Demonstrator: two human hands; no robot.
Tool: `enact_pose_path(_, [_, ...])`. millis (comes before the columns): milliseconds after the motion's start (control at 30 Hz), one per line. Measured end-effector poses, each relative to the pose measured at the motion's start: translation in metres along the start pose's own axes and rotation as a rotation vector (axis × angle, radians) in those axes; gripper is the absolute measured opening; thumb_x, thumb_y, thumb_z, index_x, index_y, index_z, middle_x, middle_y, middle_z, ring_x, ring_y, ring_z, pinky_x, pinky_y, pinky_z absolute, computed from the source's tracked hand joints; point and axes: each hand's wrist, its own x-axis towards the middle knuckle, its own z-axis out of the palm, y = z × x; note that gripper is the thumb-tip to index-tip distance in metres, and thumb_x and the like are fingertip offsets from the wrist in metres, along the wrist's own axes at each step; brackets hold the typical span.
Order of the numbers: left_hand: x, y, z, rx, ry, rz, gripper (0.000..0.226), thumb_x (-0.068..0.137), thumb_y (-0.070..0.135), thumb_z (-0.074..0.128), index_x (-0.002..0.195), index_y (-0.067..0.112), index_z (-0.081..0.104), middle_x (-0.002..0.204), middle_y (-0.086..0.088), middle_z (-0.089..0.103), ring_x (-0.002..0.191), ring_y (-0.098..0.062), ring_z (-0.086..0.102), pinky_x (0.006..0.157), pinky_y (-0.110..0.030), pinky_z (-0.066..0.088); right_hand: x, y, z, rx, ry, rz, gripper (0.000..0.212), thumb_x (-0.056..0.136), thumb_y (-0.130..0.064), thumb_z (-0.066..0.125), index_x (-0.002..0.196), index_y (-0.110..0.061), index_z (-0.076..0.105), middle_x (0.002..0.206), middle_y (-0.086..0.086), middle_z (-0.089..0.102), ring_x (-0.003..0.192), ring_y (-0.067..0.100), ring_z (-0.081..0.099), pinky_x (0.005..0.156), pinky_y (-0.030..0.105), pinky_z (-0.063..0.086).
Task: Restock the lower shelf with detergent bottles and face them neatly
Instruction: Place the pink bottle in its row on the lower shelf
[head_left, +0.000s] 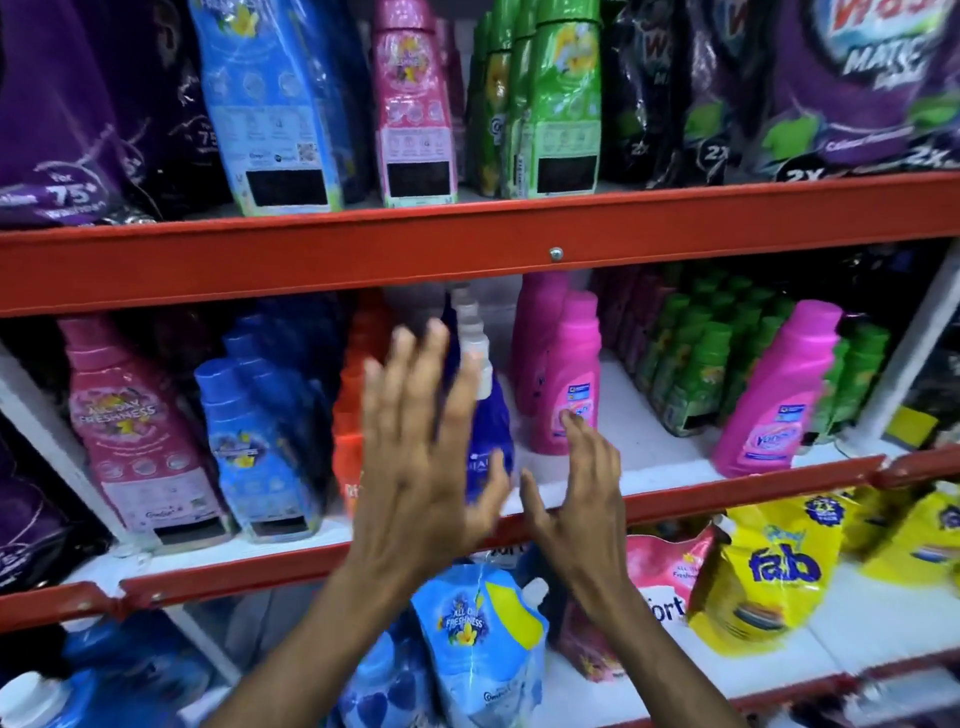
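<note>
Bare white shelf (649, 457) shows between two pink bottles (569, 374) – open room there. Both hands, left (415, 447) and right (582, 488), spread empty before the blue bottle (488, 431) at the red edge.

Purple detergent bags (67, 130) crowd the left of the top shelf, beside upright blue (270, 104), pink (413, 104) and green refill packs (563, 98), their barcode panels facing out. More purple bags (857, 88) fill the right end. A red steel rail (467, 249) fronts the shelf, fixed with a single bolt (556, 253). Below the middle tier, soft pouches lean against one another: a blue one (480, 644) printed "All Day Freshness", a pink one (667, 566) behind it, and yellow "fab" pouches (774, 571) to the right.
</note>
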Motion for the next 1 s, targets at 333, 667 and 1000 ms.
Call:
enact_pose_path(333, [-0.073,0.06,0.085,-0.083,-0.759,0.009,0.093,0.071,0.035,0.077,0.151,0.004,0.04,0.157,-0.017,0.044,0.147,-0.039,0.04,0.115,-0.063,0.038,0.021,0.087,-0.073,-0.204,0.273,0.293,0.089,0.081,-0.031,0.07,0.152,0.003,0.029,0.16,0.026,0.031,0.149,0.042,0.026,0.125,0.046,0.018])
enact_pose_path(667, [-0.085,0.064,0.094,-0.016,-0.754,0.001,0.089,0.078,0.037,0.071,0.154,0.008,0.035,0.158,-0.011,0.044,0.15,-0.03,0.036,0.122,-0.045,0.01,0.055,0.153,-0.101,-0.152,0.261,0.538,0.1,0.078,-0.035,0.082,0.152,0.002,0.026,0.149,0.027,0.043,0.137,0.043,0.042,0.112,0.049,0.04])
enact_pose_path(1000, [-0.095,0.055,0.079,-0.057,-0.764,-0.066,0.083,0.086,0.034,0.062,0.158,0.012,0.027,0.165,-0.004,0.031,0.156,-0.022,0.021,0.126,-0.04,0.002,0.054,0.108,-0.091,-0.048,0.262,0.408,0.088,0.064,-0.037,0.091,0.134,-0.001,0.05,0.124,0.02,0.059,0.116,0.037,0.056,0.101,0.045,0.047])
